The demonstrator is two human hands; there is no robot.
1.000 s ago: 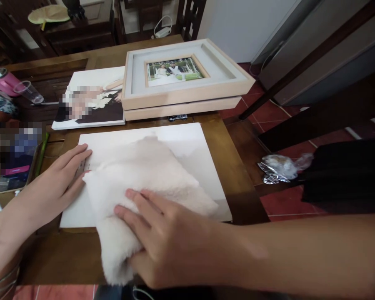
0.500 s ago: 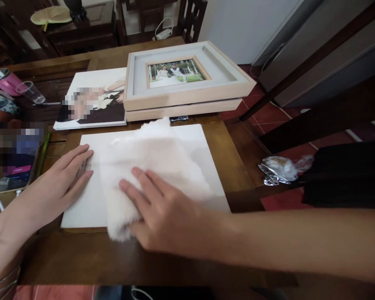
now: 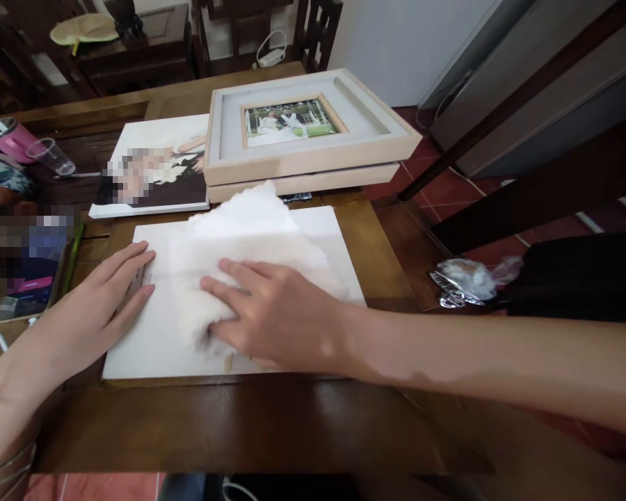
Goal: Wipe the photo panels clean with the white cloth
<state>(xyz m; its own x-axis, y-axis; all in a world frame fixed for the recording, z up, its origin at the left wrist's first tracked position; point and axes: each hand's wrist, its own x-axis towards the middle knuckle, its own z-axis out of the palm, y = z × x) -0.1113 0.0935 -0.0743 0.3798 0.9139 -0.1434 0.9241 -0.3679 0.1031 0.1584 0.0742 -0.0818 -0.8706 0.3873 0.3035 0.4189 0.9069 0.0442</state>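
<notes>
A white flat board (image 3: 151,341) lies on the wooden table (image 3: 229,424) in front of me. My right hand (image 3: 276,313) presses flat on a fluffy white cloth (image 3: 240,236) spread over the board's middle. My left hand (image 3: 97,303) rests with spread fingers on the board's left edge, next to a small printed label. The cloth's far tip reaches the stacked frames.
Two stacked pale wooden picture frames (image 3: 302,132) lie behind the board, beside a photo canvas (image 3: 151,170). A pink tumbler (image 3: 10,136), a clear cup (image 3: 52,154) and a phone (image 3: 21,285) sit at the left. Crumpled plastic (image 3: 469,278) lies on the right, beyond the table edge.
My right hand has slid the cloth away from me across the board, from the near edge toward the frames. My left hand has stayed in place.
</notes>
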